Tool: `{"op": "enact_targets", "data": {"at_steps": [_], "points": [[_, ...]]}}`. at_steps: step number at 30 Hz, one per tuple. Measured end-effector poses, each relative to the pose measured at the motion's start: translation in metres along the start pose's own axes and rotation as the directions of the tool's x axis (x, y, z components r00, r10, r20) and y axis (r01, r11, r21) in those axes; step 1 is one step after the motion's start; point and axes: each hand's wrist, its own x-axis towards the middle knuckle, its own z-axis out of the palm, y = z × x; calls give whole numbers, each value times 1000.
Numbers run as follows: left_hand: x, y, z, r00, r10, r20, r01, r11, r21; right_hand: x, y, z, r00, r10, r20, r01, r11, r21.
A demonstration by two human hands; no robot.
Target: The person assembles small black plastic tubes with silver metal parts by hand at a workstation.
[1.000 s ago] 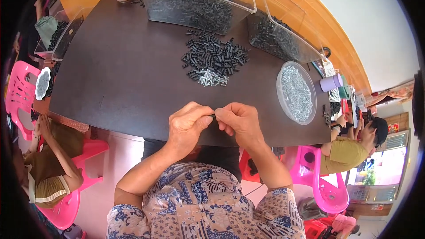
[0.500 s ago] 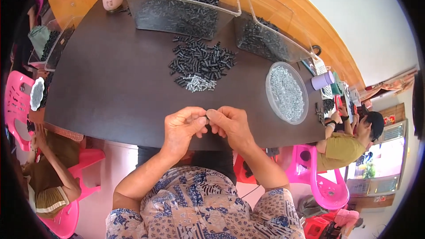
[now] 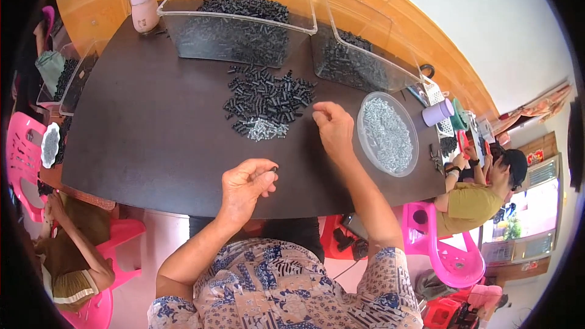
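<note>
My left hand is closed, its thumb and forefinger pinching a small dark part above the near side of the table; most of the part is hidden. Farther right, my right hand is raised beside the heap, its fingers bent together; whatever is between them, if anything, is hidden. The heap of short black ribbed plastic pieces lies ahead of it. Against the heap's near edge is a small pile of silvery metal pieces. A round clear bowl of similar silvery pieces stands to the right of my right hand.
Two clear plastic bins with black pieces stand along the table's far side. A pink bottle is at far left, a purple cup at right. People sit on pink chairs to either side.
My hands were together over the near edge and have parted. My right hand moved forward and right, beside the heap; my left keeps its pinch on the dark part, slightly lower.
</note>
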Motion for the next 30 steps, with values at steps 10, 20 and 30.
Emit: {"op": "enact_targets", "data": {"at_steps": [10, 20, 30], "points": [[3, 0, -1, 999, -28, 33, 29, 999, -21, 25, 27, 15, 899, -438, -31, 392, 834, -389], [0, 2, -1, 1000, -15, 16, 15, 1000, 24, 20, 27, 5, 915, -401, -55, 356, 862, -361], [1, 2, -1, 999, -32, 6, 32, 999, 20, 19, 22, 12, 924, -374, 74, 367, 818, -442]]}}
